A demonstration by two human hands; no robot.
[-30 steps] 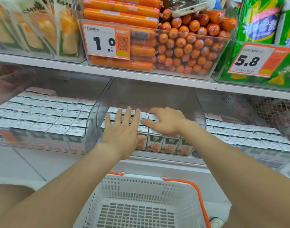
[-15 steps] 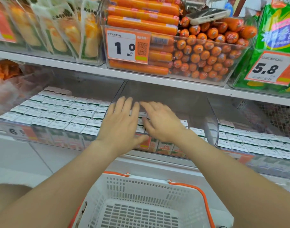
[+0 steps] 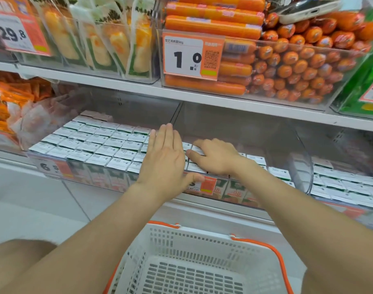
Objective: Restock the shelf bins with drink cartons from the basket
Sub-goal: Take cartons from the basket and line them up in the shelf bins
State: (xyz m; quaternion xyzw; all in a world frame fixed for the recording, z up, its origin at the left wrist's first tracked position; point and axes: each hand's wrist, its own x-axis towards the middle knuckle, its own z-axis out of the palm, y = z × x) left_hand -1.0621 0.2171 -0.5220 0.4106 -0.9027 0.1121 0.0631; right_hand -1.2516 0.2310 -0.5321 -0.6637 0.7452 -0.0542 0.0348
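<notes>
Small drink cartons with white tops and green-orange fronts stand in rows in the clear middle shelf bin. My left hand lies flat, fingers straight, over the cartons at the bin's left side, thumb near the front wall. My right hand rests on the carton tops just to its right, fingers slightly bent and spread. A fuller bin of the same cartons sits to the left, another to the right. The white basket with orange handles stands below; its visible floor holds nothing.
The shelf above hangs low over the bins and carries a bin of orange sausages, packaged snacks and a phone lying on the sausages. Price tags clip to the bin fronts. White floor lies at the lower left.
The view has shifted left and closer. My left hand slid up and right over the cartons. My right hand drew in beside it.
</notes>
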